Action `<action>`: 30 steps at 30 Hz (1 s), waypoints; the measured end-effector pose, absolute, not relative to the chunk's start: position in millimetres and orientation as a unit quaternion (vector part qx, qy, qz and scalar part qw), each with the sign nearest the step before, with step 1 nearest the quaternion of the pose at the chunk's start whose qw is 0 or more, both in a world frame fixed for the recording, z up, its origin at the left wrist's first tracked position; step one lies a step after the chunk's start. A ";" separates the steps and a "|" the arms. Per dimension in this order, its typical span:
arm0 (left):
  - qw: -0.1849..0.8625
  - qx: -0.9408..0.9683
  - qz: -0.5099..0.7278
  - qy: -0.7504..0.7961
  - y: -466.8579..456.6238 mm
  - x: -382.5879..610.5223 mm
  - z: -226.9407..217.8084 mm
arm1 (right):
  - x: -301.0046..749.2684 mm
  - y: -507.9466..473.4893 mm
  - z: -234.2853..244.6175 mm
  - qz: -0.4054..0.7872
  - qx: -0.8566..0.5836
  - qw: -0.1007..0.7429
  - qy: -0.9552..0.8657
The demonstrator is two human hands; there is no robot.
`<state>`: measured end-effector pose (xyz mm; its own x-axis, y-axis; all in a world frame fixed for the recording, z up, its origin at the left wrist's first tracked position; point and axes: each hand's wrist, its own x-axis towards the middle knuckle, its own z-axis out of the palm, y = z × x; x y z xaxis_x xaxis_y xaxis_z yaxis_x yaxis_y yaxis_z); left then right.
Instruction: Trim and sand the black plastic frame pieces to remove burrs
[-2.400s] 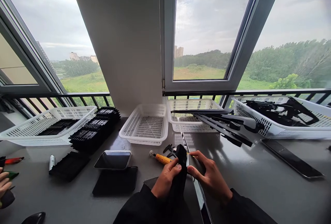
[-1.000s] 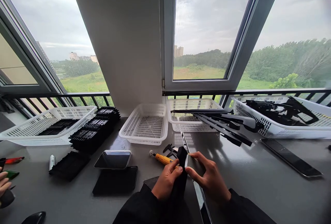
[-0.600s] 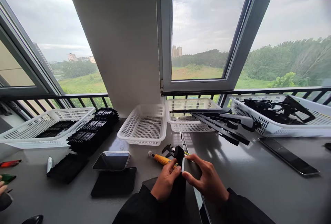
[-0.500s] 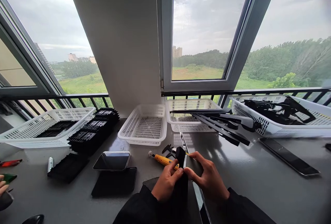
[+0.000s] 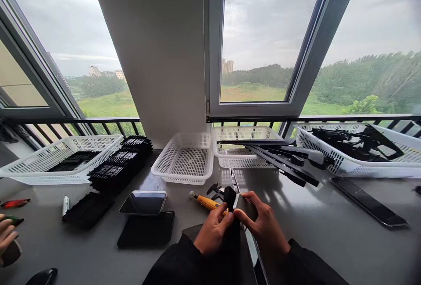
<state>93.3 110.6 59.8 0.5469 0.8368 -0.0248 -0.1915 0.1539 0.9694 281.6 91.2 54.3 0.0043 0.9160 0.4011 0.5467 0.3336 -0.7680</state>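
Observation:
A long black part (image 5: 230, 223) stands upright between my hands near the table's front edge. My left hand (image 5: 212, 234) is closed round its left side, thumb and fingers pinching it. My right hand (image 5: 263, 226) pinches it from the right with thumb and forefinger. Under my right hand a long flat metal strip (image 5: 234, 179) lies on the table and runs toward me. A yellow-handled screwdriver (image 5: 205, 201) lies just left of the part, beside black calipers (image 5: 215, 190).
White mesh baskets (image 5: 184, 158) (image 5: 241, 147) stand behind, with bigger ones at far left (image 5: 62, 160) and right (image 5: 355, 149) holding black parts. Black trays (image 5: 118, 164) are stacked left. Dark flat panels (image 5: 144, 219) lie left of me. Another person's hand (image 5: 6, 239) shows at the left edge.
My hands have stayed on the upright black part; my right fingers have shifted slightly along it. The view swayed a little. The other person's hand has come further in at the left.

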 end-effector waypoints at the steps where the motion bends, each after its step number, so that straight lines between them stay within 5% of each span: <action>1: 0.699 0.537 0.371 0.294 110.6 93.4 61.1 | 282.6 91.8 55.1 0.206 -0.541 0.459 -0.674; 20: 0.745 0.405 0.406 0.340 128.1 90.7 20.0 | 283.7 90.7 51.8 0.191 -0.535 0.419 -0.708; 30: 0.724 0.449 0.406 0.330 120.4 89.4 46.4 | 277.1 86.3 45.1 0.186 -0.544 0.404 -0.712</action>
